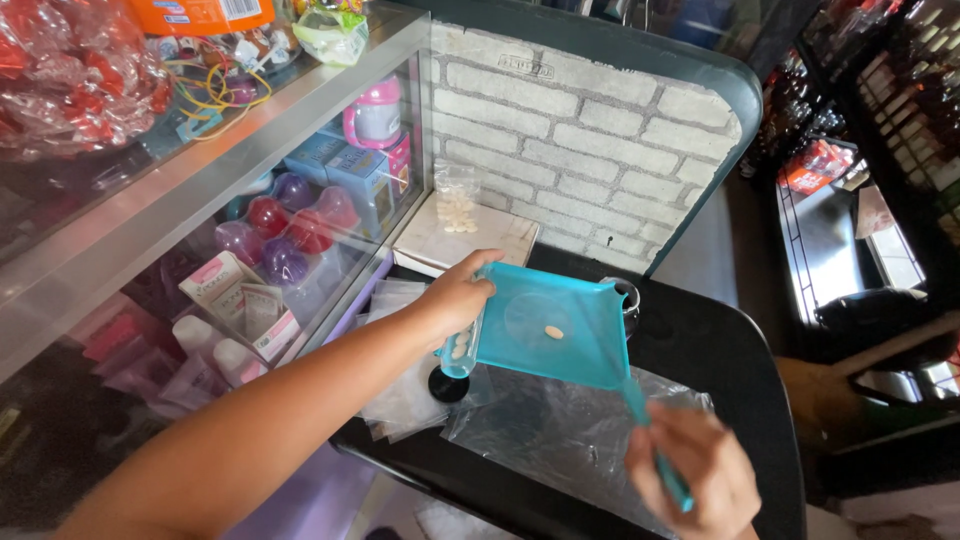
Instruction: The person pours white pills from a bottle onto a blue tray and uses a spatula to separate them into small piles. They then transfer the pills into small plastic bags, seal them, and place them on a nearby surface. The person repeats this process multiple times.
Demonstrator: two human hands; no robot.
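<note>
My left hand [458,293] grips the left edge of a teal pill-counting tray [590,350], held tilted above a black table [720,360]. One pale oval tablet [554,332] lies on the tray's flat face. Several tablets sit in the tray's clear side channel [461,350] just below my left fingers. My right hand [700,475], at the lower right, holds a teal spatula [650,430] whose blade reaches up to the tray's lower right corner.
Clear plastic bags [570,430] lie on the table under the tray. A small bag of tablets [458,205] rests on a white box [500,240] by the brick-pattern panel [590,140]. A glass display case [250,200] of baby goods stands left.
</note>
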